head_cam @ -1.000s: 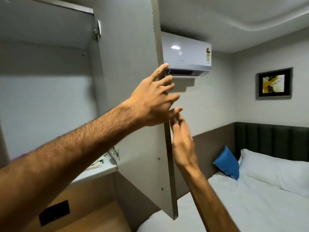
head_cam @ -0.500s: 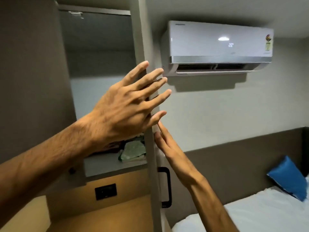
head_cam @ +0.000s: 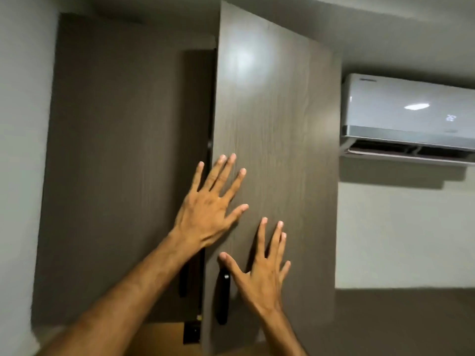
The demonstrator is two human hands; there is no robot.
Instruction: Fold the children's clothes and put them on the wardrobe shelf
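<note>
I am seeing a white wall-mounted air conditioner point(head_cam: 408, 119) hanging high on the pale grey wall point(head_cam: 403, 235) at the right of my view. Its glossy front is reflecting a bright oval of ceiling light and is showing a small lit display whose digits I cannot read. Its bottom vent flap is standing open, with dark slots showing behind it, and the unit is casting a shadow onto the wall just below. Lower down, a dark grey-brown padded panel point(head_cam: 406, 322) is running along the foot of that wall. Another pale wall strip point(head_cam: 18, 163) is filling the far left edge.
</note>
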